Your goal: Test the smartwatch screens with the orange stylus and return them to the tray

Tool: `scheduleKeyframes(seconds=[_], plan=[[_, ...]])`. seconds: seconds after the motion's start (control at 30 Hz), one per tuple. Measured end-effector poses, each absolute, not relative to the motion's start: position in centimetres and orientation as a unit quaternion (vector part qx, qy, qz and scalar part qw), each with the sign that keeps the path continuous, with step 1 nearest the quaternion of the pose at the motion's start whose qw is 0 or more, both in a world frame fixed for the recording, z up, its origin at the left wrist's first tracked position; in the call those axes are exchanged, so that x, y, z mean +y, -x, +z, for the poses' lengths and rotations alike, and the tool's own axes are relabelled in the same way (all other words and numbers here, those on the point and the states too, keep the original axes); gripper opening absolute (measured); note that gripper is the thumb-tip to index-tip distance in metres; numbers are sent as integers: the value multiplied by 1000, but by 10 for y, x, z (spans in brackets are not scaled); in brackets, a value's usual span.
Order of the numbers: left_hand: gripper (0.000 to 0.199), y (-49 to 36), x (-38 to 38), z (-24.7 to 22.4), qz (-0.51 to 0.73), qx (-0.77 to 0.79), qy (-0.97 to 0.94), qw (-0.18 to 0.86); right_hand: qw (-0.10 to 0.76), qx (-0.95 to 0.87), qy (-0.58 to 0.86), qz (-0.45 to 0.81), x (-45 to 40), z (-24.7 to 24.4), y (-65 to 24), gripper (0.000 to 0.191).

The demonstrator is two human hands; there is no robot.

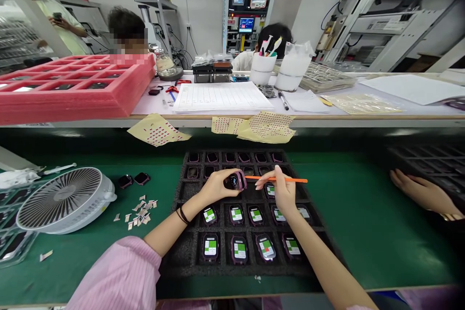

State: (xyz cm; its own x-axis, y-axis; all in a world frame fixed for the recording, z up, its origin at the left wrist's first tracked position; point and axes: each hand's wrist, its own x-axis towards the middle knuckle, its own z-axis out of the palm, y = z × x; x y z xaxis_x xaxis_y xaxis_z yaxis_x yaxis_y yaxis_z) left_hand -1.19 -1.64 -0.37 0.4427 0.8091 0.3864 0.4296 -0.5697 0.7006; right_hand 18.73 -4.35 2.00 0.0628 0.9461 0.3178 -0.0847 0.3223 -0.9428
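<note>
- You hold the watch-shaped device (235, 181) in the air above the upper middle of the black foam tray (174, 247); its rim is pink and its screen is dark.
- Your left hand (217, 186) is closed around the device, with the fingers pressed on its side.
- Your right hand (281, 191) pinches the orange pick (286, 179) between the thumb and fingers, and the thin end of the pick reaches to the device edge.
- Under your hands, the tray pockets hold more devices (240, 250), many with a green and white label (236, 213) on the screen.
- Left of the tray, on the green belt (363, 232), there are two dark device bodies (133, 179), a pile of small paper scraps (140, 213) and a white desk fan (61, 198).
- At the right edge of the belt, another person's hand (417, 191) rests on a dark tray (428, 160).
- Beyond the belt, sheets with pink dots (158, 129) hang from the edge of the white worktop (308, 101), and a pink foam tray (72, 87) sits on its left side.
</note>
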Motion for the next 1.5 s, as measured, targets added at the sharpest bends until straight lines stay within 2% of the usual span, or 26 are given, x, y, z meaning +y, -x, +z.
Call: scheduleKeyframes(seconds=[0.23,0.57,0.7,0.87,0.97,1.1,1.27,1.5], plan=[[54,11,-18,-1,364,382,-805,271,591,-545,398,442,-46,20,-182,54],[59,14,-16,-9,338,389,-822,241,589,-564,411,407,-47,19,-179,56],[55,13,-15,-7,337,393,-820,244,579,-570,404,420,-48,20,-181,55],[50,12,-15,-3,368,389,-813,228,593,-546,411,426,-43,14,-184,46],[46,11,-17,-3,369,387,-818,212,545,-562,422,457,-36,3,-180,35],[46,9,-20,-2,375,373,-818,225,480,-553,412,542,-31,-8,-172,50],[56,7,-22,2,411,355,-801,251,499,-475,390,611,-34,3,-169,52],[51,7,-22,2,424,344,-799,251,506,-460,385,620,-36,12,-170,53]])
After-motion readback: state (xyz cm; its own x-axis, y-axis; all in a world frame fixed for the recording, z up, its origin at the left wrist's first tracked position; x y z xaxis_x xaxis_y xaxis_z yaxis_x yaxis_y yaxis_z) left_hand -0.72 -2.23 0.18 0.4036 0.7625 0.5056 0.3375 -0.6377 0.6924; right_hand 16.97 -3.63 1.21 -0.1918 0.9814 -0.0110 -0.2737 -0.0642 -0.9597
